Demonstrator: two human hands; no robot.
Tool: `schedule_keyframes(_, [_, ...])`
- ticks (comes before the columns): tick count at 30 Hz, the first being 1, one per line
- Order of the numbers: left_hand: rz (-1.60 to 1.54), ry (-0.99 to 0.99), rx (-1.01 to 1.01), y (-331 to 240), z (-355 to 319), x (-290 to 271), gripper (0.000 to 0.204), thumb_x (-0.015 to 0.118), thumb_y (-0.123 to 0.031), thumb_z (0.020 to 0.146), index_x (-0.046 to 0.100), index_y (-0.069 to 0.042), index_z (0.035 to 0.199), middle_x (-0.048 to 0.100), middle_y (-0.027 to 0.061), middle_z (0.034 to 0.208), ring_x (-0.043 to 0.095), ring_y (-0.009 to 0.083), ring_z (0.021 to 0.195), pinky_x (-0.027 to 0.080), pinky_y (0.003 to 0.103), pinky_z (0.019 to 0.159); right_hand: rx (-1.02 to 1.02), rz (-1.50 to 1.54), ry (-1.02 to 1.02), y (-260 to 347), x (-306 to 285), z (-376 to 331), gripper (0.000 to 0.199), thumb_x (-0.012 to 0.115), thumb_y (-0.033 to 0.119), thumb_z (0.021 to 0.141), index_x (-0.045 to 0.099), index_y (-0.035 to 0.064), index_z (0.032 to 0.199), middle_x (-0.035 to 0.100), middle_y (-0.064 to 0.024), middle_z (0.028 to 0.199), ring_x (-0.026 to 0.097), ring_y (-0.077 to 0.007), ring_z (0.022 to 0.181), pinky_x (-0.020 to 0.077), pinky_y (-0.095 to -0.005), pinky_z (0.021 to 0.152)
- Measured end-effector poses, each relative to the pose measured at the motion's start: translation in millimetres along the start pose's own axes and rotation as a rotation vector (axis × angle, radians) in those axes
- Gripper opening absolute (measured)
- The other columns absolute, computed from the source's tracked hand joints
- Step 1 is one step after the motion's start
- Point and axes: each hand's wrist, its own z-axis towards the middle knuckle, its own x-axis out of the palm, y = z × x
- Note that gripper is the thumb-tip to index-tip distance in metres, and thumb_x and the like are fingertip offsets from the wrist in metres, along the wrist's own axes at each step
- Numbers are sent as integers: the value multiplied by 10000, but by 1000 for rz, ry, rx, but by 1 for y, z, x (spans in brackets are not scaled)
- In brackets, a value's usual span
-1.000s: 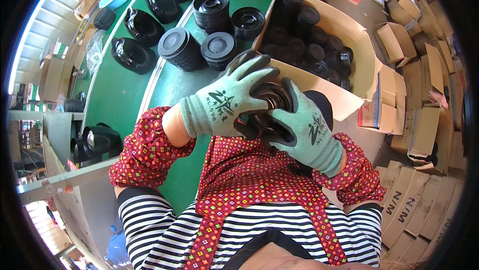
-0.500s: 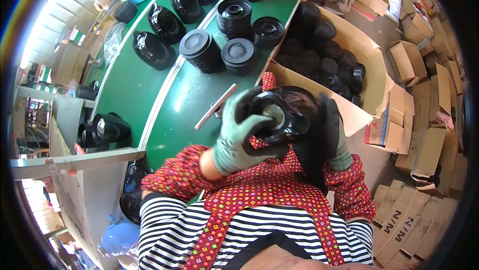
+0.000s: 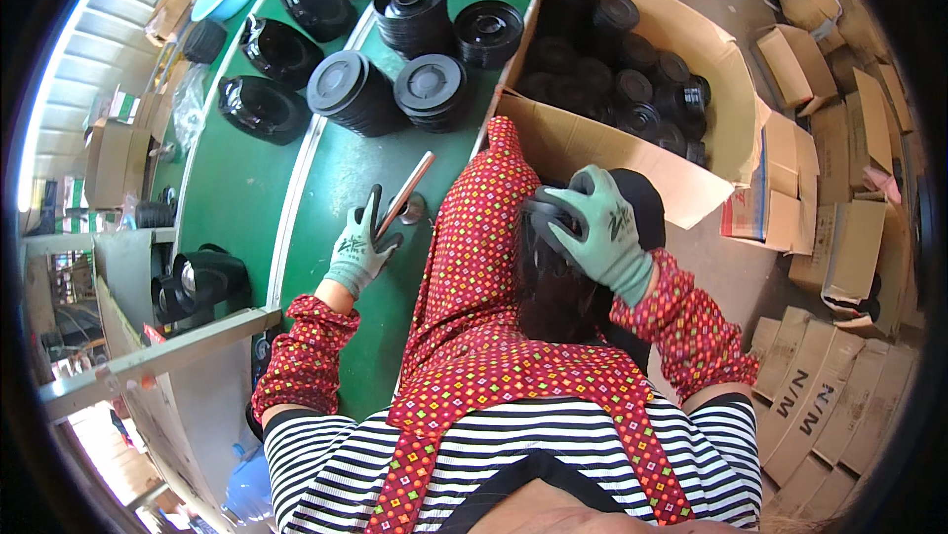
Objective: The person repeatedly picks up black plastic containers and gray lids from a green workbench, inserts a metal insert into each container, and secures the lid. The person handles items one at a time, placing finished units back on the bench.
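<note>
My left hand (image 3: 361, 250), in a grey-green glove with dark fingertips, is over the green bench. A slim metal rod (image 3: 407, 189) lies between its thumb and forefinger, its upper end pointing away from me. Just beside the rod is a small round metal piece (image 3: 414, 207) on the bench. My right hand (image 3: 597, 238), gloved the same way, is closed over the top of a glossy black jug body (image 3: 555, 292). That jug body rests on my lap against the red patterned apron (image 3: 474, 238); its lower part is blurred and dark.
Stacks of round black lids (image 3: 346, 90) stand at the bench's far part, with several glossy black jug bodies (image 3: 262, 108) left of them. A large carton (image 3: 726, 90) of black parts adjoins the bench on the right. Flattened cartons (image 3: 820, 406) lie at the lower right.
My left hand has left the jug body and moved left onto the rod, which has turned slightly. The jug body has come lower onto my lap, with my right hand now on top.
</note>
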Motion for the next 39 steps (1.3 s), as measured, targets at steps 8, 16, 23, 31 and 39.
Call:
schedule_keyframes(8, [-832,-67,189,-65,-7,-36,586,734,32,931,600,-13,1500,732,133,1246,678,141,930,556,278,781,28,717,280,-10,-41,19,335,669,100,960,724,12,1278,702,-201,1135,692,-362,967,530,-423,875])
schedule_keyframes(16, [-567,120,560,-192,3,-140,679,742,-3,855,566,19,1511,706,248,1263,739,362,1078,554,389,955,-579,229,-15,-20,-31,140,426,767,182,862,746,118,1282,712,-137,1200,648,-358,1190,402,-546,1166])
schedule_keyframes(23, [-508,106,1099,-240,64,-135,480,677,-273,914,714,9,1300,661,235,1292,640,413,1199,504,528,1036,-311,825,234,-102,61,110,304,690,219,1016,695,16,1242,655,-178,1279,630,-376,1178,502,-452,1062])
schedule_keyframes(31, [-386,99,1018,-317,37,-60,357,780,-210,811,711,-76,1135,650,138,1089,623,359,1007,494,483,906,-501,1025,376,-114,69,106,269,633,255,1022,663,-11,1043,628,-184,1139,608,-328,1105,493,-479,972])
schedule_keyframes(39, [-726,160,1108,-291,40,-51,231,778,-263,789,727,-85,926,648,120,962,613,363,920,473,478,888,-500,570,52,-109,64,62,540,722,183,918,619,53,1432,569,-194,1456,546,-382,1363,445,-494,1164])
